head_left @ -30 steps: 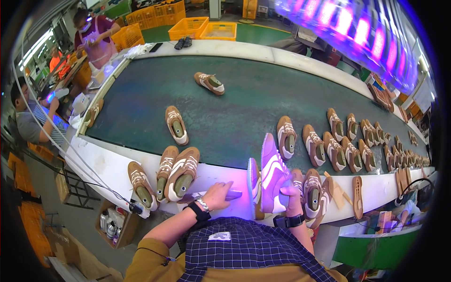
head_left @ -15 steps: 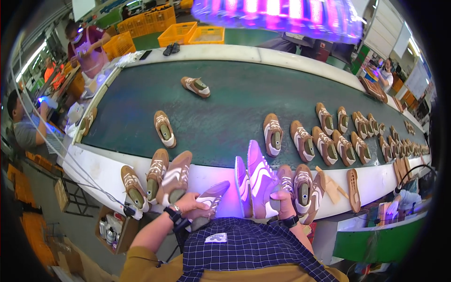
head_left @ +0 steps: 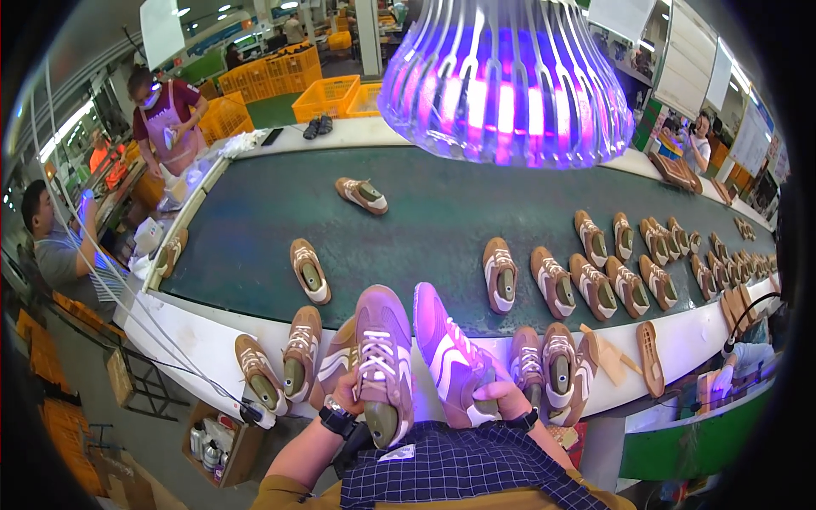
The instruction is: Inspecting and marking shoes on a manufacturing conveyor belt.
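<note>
Both shoes now lifted closer under purple lamp (head_left: 508, 81): left hand (head_left: 350, 393) clamps tan suede sneaker (head_left: 384, 361), right hand (head_left: 501, 398) clamps purple-lit sneaker (head_left: 446, 353); best kept level, firmly gripped.

matt suede shoes (head_left: 384, 353), matt green belt (head_left: 425, 221)

A factory hall: a dark green conveyor belt (head_left: 425, 221) with white edging (head_left: 204, 340) runs past, far side of the fingers. A ribbed lamp (head_left: 510, 76) glows violet overhead. Yellow crates (head_left: 280, 72) stand on the green floor (head_left: 272, 109) at the back under ceiling lights (head_left: 223, 8).
</note>
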### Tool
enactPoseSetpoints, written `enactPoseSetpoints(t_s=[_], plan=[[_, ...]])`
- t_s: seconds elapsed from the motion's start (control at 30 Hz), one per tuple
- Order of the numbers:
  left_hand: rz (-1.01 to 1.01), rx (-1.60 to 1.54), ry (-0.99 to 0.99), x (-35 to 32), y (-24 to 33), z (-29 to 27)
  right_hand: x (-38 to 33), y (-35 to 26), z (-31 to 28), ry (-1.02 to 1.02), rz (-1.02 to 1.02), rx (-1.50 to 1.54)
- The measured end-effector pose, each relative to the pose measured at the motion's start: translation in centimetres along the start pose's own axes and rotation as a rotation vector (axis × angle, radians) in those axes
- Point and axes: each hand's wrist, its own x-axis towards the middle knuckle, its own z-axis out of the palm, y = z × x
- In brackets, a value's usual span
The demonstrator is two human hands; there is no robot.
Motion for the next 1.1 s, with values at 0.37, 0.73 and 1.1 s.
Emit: enactPoseSetpoints(t_s=[0.37,0.73,1.1], plan=[[-0.219,-0.226,-0.262,-0.6,0.2,2.0,-0.3,-1.9,2.2,-0.031,-0.029,-0.033],[-0.405,-0.101,-0.371,-0.7,2.1,4.4,1.3,-0.4,1.5,-0.139,0.028,0.057],[0.141,-0.161,-0.172,1.1,2.4,-1.0,2.3,-2.3,5.0,0.041,-0.547,-0.363]])
